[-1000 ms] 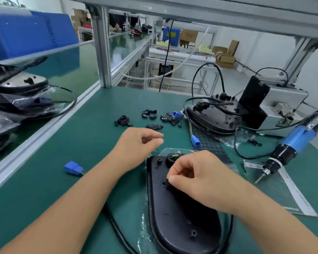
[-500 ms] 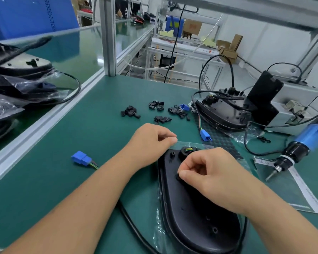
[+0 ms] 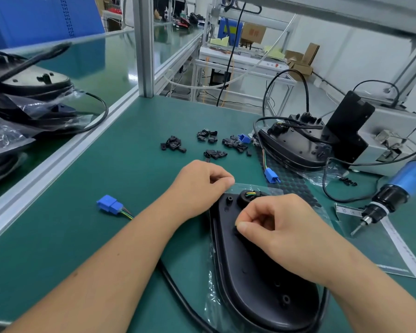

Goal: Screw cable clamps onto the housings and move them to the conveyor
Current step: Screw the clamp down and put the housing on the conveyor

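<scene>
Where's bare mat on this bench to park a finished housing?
Free: mat between the aluminium rail, blue connector and clamp piles. Crowded: right side, with second housing, screwdriver and cables.

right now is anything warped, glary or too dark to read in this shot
Head view: wide-angle bend curves the bench rail and frame post; soft overhead glare on the conveyor and the plastic bags; the clamp under the right hand is black on the black housing, hard to read.
</scene>
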The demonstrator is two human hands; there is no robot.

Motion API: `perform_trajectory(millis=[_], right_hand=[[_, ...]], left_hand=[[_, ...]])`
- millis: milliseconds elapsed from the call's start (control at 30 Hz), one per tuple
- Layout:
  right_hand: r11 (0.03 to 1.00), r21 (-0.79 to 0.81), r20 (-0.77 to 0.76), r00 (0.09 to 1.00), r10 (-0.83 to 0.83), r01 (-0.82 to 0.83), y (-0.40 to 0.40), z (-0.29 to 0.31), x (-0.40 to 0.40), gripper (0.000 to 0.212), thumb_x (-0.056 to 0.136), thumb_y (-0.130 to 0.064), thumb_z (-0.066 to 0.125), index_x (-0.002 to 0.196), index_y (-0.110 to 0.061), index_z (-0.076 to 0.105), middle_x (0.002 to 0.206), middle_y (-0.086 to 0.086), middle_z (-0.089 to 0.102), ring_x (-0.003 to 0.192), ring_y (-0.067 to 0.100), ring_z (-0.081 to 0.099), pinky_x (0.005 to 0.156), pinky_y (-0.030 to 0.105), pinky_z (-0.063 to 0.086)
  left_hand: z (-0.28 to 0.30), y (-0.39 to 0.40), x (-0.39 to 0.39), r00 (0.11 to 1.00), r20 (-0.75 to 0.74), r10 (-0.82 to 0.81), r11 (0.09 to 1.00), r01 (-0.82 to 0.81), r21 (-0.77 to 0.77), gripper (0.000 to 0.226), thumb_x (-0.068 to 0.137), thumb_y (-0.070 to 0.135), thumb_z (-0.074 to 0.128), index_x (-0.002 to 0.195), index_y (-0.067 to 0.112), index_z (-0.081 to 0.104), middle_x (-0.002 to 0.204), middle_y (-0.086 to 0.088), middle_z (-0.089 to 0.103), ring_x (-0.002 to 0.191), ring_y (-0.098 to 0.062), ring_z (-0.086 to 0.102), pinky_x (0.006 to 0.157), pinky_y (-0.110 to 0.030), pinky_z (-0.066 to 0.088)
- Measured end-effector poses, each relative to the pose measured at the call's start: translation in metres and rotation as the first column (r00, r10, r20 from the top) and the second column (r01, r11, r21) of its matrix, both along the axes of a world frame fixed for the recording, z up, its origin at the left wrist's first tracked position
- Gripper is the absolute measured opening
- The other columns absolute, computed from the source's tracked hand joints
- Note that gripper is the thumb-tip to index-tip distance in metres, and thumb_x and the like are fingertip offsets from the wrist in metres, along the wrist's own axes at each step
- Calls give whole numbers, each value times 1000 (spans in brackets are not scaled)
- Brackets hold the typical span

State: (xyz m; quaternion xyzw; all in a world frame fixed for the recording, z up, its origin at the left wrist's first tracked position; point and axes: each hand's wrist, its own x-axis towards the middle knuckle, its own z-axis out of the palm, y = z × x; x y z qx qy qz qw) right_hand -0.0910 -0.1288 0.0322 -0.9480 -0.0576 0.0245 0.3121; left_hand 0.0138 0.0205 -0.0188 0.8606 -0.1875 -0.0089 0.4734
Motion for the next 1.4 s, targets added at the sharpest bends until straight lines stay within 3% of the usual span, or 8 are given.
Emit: perform_trajectory(millis=[633,1000,1300,1400], right_hand=[[991,-105,138,988,-65,80,4,-10,-5,7,78,-35,64,71,-32,63,72,-30,61,68,-2,55,62,19,43],[998,-46,49,998,-38,41,0,-6,4,7,77,-31,68,70,-30,66,67,-20,64,59,1,56,64,25,50],[992,122,-22,999,-33,36,-2,1,-1,15,82,-24,66,68,-23,70,64,-6,66,50,1,48,51,14,42],[996,81,-22,999,-36,37,-1,0,0,14,82,-26,65,69,-25,69,66,-6,67,54,5,53,58,23,48]], left_hand=[[0,-1,-2,1000,2,8,1000,-8,15,16,91,28,61,89,24,76,88,14,73,87,-4,65,85,-26,51],[-1,-1,-2,1000,17,16,999,-17,31,17,91,29,60,88,24,76,86,10,73,85,-8,65,82,-25,51],[-3,-1,0,1000,25,16,999,-17,42,20,92,31,58,89,24,76,86,10,73,85,-7,65,78,-21,48],[-3,-1,-1,999,31,16,999,-18,49,20,93,31,58,89,23,76,87,11,73,85,-6,64,77,-20,47]])
